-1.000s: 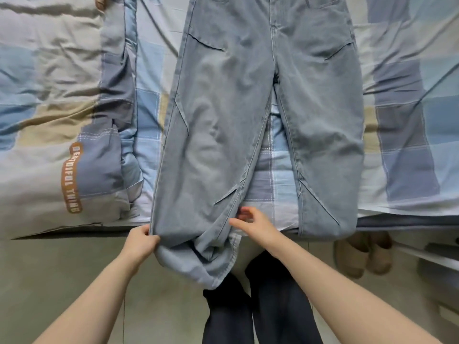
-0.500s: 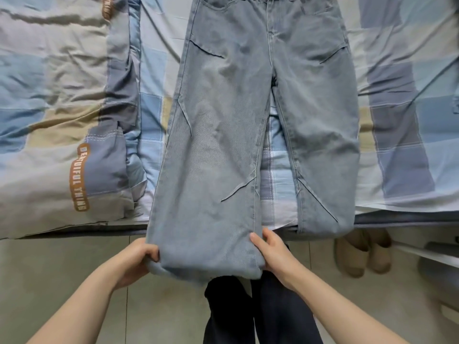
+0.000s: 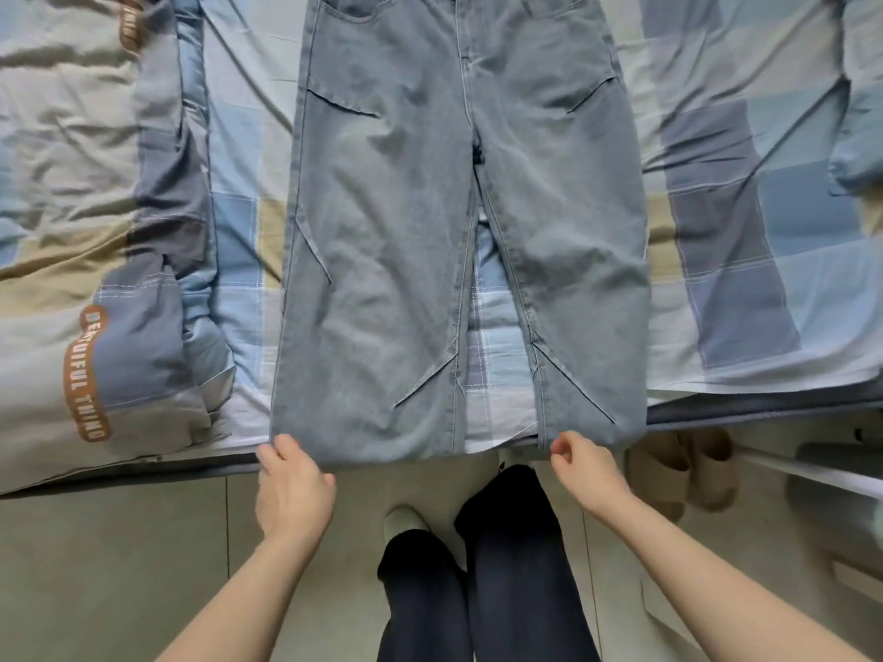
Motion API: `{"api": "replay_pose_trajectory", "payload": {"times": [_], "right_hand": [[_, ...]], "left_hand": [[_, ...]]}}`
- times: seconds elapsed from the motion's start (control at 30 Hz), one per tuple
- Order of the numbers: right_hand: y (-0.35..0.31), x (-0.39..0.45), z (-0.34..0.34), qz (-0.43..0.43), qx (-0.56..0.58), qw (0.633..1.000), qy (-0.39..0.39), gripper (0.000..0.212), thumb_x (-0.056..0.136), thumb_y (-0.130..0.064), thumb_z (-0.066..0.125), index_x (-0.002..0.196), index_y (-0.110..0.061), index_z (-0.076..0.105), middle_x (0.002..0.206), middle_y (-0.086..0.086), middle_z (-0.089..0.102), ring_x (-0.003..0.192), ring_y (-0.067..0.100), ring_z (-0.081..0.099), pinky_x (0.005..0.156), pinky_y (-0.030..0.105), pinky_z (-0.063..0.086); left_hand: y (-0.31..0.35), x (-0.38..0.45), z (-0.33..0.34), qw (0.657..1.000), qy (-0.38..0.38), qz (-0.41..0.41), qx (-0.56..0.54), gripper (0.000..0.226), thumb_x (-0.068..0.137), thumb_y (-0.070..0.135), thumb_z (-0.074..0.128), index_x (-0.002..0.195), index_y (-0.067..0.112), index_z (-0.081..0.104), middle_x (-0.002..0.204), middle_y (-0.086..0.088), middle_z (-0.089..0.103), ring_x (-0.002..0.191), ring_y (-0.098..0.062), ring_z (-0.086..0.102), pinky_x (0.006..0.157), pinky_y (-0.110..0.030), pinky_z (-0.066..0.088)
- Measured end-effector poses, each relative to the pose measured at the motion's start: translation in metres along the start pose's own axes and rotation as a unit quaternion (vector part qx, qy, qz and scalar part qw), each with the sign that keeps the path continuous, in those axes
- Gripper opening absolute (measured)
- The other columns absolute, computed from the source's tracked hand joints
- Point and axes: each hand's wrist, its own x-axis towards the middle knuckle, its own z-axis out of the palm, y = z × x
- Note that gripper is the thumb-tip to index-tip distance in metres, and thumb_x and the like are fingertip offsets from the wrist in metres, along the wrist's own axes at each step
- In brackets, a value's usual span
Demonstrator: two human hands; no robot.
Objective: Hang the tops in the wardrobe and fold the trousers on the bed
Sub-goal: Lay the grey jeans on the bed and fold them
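Observation:
Light blue jeans [image 3: 411,222] lie flat on the checked bedsheet [image 3: 745,222], waistband at the far side and both legs pointing at me. The hems reach the near edge of the bed. My left hand [image 3: 291,484] grips the outer corner of the left leg's hem, thumb on top. My right hand [image 3: 585,468] has its fingers curled in a pinch at the inner corner of the right leg's hem. The left leg lies smooth and straight.
A bunched quilt [image 3: 95,289] with a brown lettered band fills the left of the bed. A pillow edge [image 3: 860,112] shows at far right. Beige slippers [image 3: 688,465] sit under the bed edge on the right. My legs [image 3: 478,575] stand on the tiled floor.
The left leg's hanging hem has been pulled up onto the bed and flattened. My right hand let go of the left leg and moved right to the right leg's hem.

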Motion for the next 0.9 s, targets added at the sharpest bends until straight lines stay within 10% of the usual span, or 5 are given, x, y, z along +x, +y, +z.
{"api": "replay_pose_trajectory", "payload": {"times": [0.17, 0.33, 0.53, 0.67, 0.9], "right_hand": [[0.03, 0.033, -0.058, 0.112, 0.137, 0.962, 0.206, 0.027, 0.088, -0.014, 0.057, 0.112, -0.004, 0.05, 0.117, 0.021, 0.052, 0.106, 0.041, 0.052, 0.088, 0.041, 0.041], [0.055, 0.079, -0.095, 0.175, 0.33, 0.921, 0.113, 0.049, 0.068, -0.048, 0.067, 0.089, -0.004, 0.06, 0.079, 0.015, 0.06, 0.08, 0.033, 0.058, 0.082, 0.046, 0.05], [0.04, 0.084, -0.114, 0.108, 0.44, 0.891, -0.028, 0.026, 0.1, -0.02, 0.041, 0.08, -0.013, 0.057, 0.075, 0.009, 0.058, 0.061, 0.021, 0.057, 0.048, 0.02, 0.047], [0.046, 0.073, -0.136, 0.082, 0.456, 0.874, -0.143, 0.028, 0.098, -0.012, 0.039, 0.075, -0.014, 0.055, 0.048, 0.004, 0.042, 0.037, 0.012, 0.036, 0.041, 0.015, 0.031], [0.019, 0.109, -0.143, -0.015, 0.305, 0.95, -0.06, 0.021, 0.095, -0.02, 0.056, 0.111, -0.007, 0.059, 0.099, 0.011, 0.067, 0.072, 0.019, 0.062, 0.056, 0.023, 0.052]], "left_hand": [[0.101, -0.019, 0.023, 0.955, -0.165, 0.189, -0.159, 0.017, 0.082, 0.001, 0.055, 0.087, 0.017, 0.058, 0.089, 0.0, 0.063, 0.082, -0.02, 0.058, 0.073, -0.024, 0.039], [0.2, -0.02, 0.059, 0.905, -0.263, 0.101, -0.319, 0.024, 0.087, 0.001, 0.055, 0.109, 0.006, 0.063, 0.098, -0.006, 0.072, 0.094, -0.021, 0.067, 0.086, -0.029, 0.05], [0.264, -0.036, 0.072, 0.809, -0.382, -0.025, -0.447, 0.02, 0.087, 0.013, 0.072, 0.077, 0.012, 0.055, 0.066, -0.003, 0.053, 0.057, -0.016, 0.052, 0.055, -0.026, 0.046], [0.267, -0.062, 0.047, 0.707, -0.494, -0.046, -0.504, 0.018, 0.073, 0.012, 0.074, 0.089, 0.004, 0.073, 0.087, -0.014, 0.073, 0.077, -0.024, 0.069, 0.076, -0.035, 0.055], [0.251, -0.064, -0.007, 0.557, -0.613, -0.089, -0.553, 0.06, 0.063, 0.014, 0.072, 0.121, -0.003, 0.066, 0.131, -0.023, 0.06, 0.12, -0.035, 0.06, 0.106, -0.047, 0.044]]}}
